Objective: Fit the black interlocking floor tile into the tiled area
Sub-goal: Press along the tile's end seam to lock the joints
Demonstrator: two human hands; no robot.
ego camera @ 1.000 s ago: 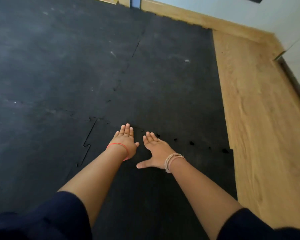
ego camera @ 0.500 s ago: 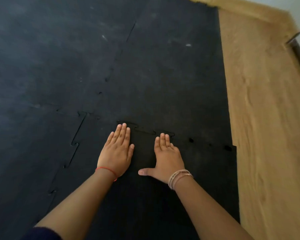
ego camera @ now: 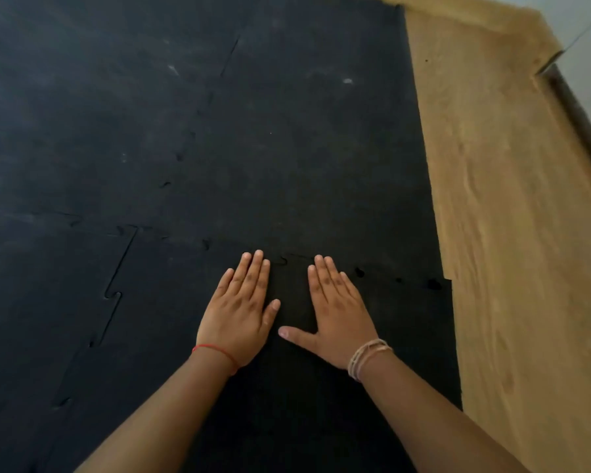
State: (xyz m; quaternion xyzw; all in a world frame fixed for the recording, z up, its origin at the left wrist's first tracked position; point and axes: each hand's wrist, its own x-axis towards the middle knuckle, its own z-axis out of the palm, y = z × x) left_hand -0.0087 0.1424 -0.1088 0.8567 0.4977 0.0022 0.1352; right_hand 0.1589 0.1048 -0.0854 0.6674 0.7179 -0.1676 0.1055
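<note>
While both palms press flat on the mat, this is how I read the floor from my remote seat.

Black tile: the black interlocking floor tile lies flat on the floor under my forearms, its far toothed edge meeting the tiled area.
Seam: the joint along that far edge runs just beyond my fingertips; right of my hands a few small dark gaps show in it, so the teeth there look not fully seated.
Left hand: spread flat on the tile, fingers together and pointing at the seam, grip apart and holding nothing; a red thread circles the wrist.
Right hand: flat on the tile just beside the left, thumb splayed toward it, grip apart, nothing held; pale string bracelets sit on the wrist.
Left seam: a puzzle-shaped joint runs left of the tile.
Wooden floor: bare boards border the tile's right edge.
</note>
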